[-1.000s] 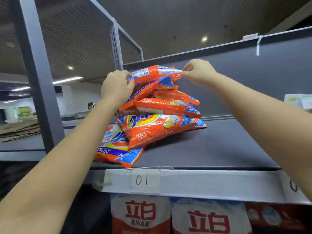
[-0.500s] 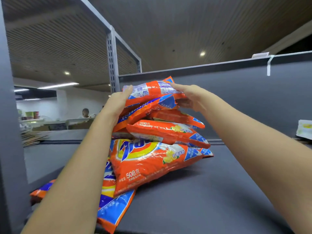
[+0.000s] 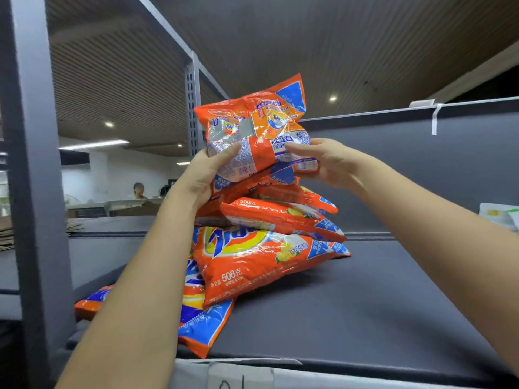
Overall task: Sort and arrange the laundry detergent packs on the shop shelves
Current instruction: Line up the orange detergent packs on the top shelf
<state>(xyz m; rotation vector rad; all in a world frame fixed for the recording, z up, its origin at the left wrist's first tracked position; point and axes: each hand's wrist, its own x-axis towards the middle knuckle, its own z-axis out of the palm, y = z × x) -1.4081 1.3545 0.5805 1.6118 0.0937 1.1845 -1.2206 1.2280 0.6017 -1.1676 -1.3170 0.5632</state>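
Nearest to me, the front lip of a dark grey shelf (image 3: 365,318) carries a white paper label (image 3: 238,379) with handwriting cut off by the bottom edge. My two bare forearms reach up and forward from the lower corners.

On the shelf lies a heap of orange laundry detergent packs. I count at least six. One pack with a blue end (image 3: 205,327) lies lowest at the front, and another pack end (image 3: 90,303) pokes out to its left behind my left arm. On top lies a large pack marked 508 (image 3: 252,265), then a flatter pack (image 3: 280,217), then one more pack behind it (image 3: 303,195); others may be hidden.

Above the heap I hold the top pack (image 3: 258,130) almost upright, its printed back facing me and its lower edge touching the pile. My left hand (image 3: 205,175) grips its lower left corner, thumb across the front and fingers curled behind. My right hand (image 3: 323,161) pinches its lower right corner, thumb on the face.

Farther right, a pale package (image 3: 500,217) sits at the shelf edge. A grey upright post (image 3: 36,164) stands at left. In the distance, a person (image 3: 138,190) sits under ceiling lights (image 3: 332,98).
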